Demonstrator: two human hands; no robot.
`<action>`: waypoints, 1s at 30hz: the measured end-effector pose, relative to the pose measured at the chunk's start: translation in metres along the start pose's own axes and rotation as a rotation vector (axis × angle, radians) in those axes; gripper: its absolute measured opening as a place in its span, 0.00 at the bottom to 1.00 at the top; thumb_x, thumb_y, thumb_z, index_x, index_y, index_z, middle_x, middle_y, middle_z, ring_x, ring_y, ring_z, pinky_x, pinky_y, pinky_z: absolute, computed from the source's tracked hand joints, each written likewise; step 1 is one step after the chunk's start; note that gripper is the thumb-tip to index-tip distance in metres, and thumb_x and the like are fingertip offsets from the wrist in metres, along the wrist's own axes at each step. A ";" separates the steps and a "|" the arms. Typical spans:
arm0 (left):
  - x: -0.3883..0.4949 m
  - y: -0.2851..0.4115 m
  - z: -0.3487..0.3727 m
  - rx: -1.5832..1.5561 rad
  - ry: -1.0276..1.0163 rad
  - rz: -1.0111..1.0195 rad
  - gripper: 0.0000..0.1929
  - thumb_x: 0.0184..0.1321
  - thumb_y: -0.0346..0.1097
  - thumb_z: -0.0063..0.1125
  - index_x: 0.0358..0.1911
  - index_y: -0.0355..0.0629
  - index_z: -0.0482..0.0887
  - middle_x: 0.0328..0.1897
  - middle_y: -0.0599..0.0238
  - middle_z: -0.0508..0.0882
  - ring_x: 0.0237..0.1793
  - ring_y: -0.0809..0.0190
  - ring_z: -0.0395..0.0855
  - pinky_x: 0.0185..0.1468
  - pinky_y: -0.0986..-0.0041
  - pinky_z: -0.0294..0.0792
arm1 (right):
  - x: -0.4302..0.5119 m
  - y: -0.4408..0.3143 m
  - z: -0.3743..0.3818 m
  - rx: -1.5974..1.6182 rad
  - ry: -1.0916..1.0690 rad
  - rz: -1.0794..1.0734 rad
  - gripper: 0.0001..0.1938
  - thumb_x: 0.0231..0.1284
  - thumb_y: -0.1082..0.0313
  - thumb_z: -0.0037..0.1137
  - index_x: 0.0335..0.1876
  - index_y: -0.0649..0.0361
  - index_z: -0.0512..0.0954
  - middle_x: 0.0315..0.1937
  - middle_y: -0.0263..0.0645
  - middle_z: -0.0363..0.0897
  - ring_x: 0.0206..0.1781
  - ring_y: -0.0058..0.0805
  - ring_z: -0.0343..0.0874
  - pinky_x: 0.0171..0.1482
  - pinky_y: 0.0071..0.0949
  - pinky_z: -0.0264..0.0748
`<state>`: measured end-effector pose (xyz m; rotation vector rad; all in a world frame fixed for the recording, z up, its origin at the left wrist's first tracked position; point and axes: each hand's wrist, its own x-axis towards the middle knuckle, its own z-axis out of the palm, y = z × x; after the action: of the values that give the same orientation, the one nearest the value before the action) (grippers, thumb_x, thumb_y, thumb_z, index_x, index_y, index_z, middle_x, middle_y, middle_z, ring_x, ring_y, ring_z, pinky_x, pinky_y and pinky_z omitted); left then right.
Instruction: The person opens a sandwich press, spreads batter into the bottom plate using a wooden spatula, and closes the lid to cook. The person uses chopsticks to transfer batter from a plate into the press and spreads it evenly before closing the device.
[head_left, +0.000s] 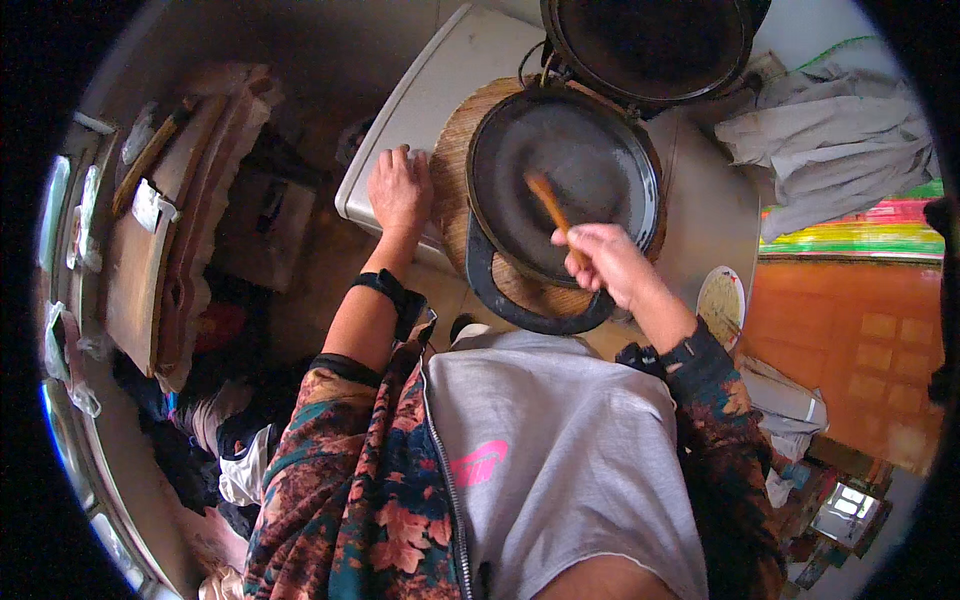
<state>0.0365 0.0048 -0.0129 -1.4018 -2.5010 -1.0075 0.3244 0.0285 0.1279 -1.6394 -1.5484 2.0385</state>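
In my right hand (611, 262) is a wooden stick-like tool (551, 202), its blurred far end over the dark cooking plate (577, 142) of an electric griddle. The plate's surface looks shiny along its right side. A black loop handle (495, 292) juts from the griddle towards me. The round lid (652, 45) stands raised behind, joined by a hinge. Under the griddle lies a round ridged wooden board (450, 180). My left hand (401, 187) rests on the white tabletop (487, 45) at the board's left edge, fingers curled; whether it grips the rim is hidden.
Crumpled grey cloth (832, 142) lies at the right, beside striped coloured fabric (855, 229). A round plate-like item (721, 307) is at the table's right edge, near an orange wooden surface (840, 330). Wooden boards (165, 225) stand at the left. Cables run by the hinge.
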 end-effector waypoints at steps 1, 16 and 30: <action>-0.001 -0.001 0.001 -0.004 0.005 0.005 0.16 0.64 0.47 0.52 0.45 0.42 0.80 0.41 0.53 0.79 0.45 0.45 0.77 0.48 0.57 0.68 | -0.012 0.005 0.001 -0.004 -0.083 0.017 0.16 0.72 0.58 0.44 0.51 0.62 0.77 0.21 0.31 0.73 0.17 0.14 0.67 0.19 0.15 0.59; 0.000 0.002 0.000 -0.019 0.052 0.047 0.15 0.62 0.44 0.54 0.43 0.39 0.81 0.38 0.53 0.79 0.43 0.46 0.77 0.47 0.58 0.68 | -0.012 0.007 -0.036 -0.036 0.119 -0.046 0.15 0.71 0.60 0.44 0.47 0.64 0.77 0.18 0.27 0.68 0.15 0.13 0.61 0.17 0.17 0.55; 0.000 -0.001 0.000 0.007 -0.024 0.040 0.17 0.65 0.48 0.51 0.46 0.42 0.80 0.43 0.53 0.80 0.44 0.44 0.78 0.47 0.56 0.69 | -0.047 0.035 -0.051 -0.304 0.172 -0.188 0.13 0.67 0.62 0.51 0.37 0.64 0.82 0.16 0.24 0.67 0.20 0.14 0.62 0.23 0.21 0.61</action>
<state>0.0354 0.0048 -0.0138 -1.4642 -2.4804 -0.9794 0.3998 0.0151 0.1386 -1.6363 -1.9379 1.5875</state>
